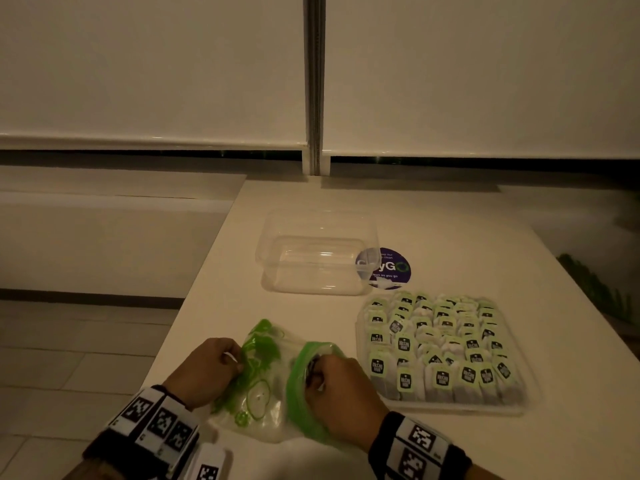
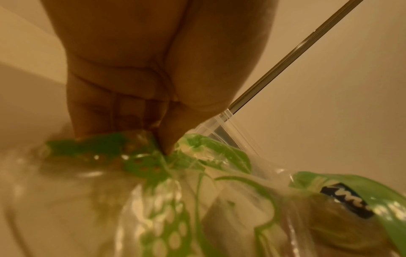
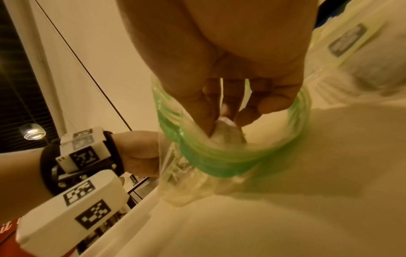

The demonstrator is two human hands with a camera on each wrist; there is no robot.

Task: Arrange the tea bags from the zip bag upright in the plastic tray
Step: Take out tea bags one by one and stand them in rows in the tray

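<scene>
A clear zip bag (image 1: 263, 386) printed with green shapes lies on the table in front of me, its green mouth (image 3: 222, 161) turned to the right. My left hand (image 1: 207, 367) pinches the closed end of the bag (image 2: 167, 156). My right hand (image 1: 341, 386) reaches into the mouth, and its fingers pinch a pale tea bag (image 3: 228, 133) there. To the right stands the clear plastic tray (image 1: 450, 407) with several rows of tea bags (image 1: 443, 344) upright, green tags on top. A tag (image 2: 344, 200) shows through the bag.
An empty clear plastic container (image 1: 318, 258) lies beyond the bag, partly over a round purple sticker (image 1: 391, 271). The table's left edge (image 1: 194, 299) drops to a tiled floor. White blinds hang behind the table.
</scene>
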